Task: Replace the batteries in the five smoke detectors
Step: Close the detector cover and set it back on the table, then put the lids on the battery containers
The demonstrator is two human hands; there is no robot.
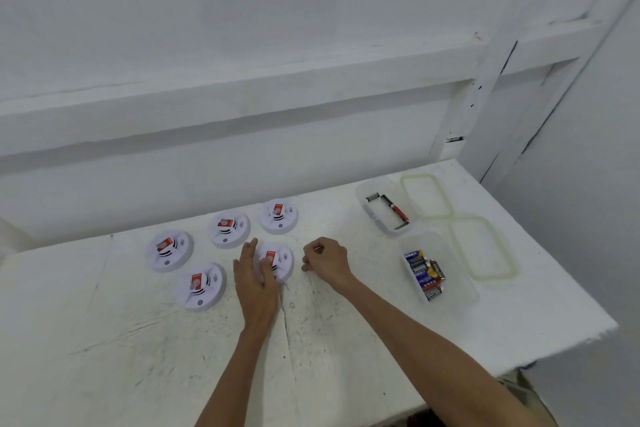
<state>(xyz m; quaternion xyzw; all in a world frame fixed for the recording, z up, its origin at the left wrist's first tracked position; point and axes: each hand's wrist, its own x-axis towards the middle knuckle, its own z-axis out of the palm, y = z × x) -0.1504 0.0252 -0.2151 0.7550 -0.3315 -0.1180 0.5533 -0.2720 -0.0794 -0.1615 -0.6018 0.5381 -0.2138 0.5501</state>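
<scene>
Several round white smoke detectors with red labels lie face up on the white table [173, 357]. My left hand [256, 284] lies flat with spread fingers on the left edge of the nearest right-hand detector [278, 258]. My right hand [325, 260] rests just right of that detector with its fingers curled in; nothing shows inside it. The other detectors sit at the far left [169, 250], front left [200, 286], back middle [228, 228] and back right [279, 216].
A clear tub [446, 288] with several blue and black batteries stands at the right. Behind it a second clear tub [372, 215] holds a few black and red batteries. Two green-rimmed lids [426, 196] [485, 248] lie beside them. The table's right edge is near.
</scene>
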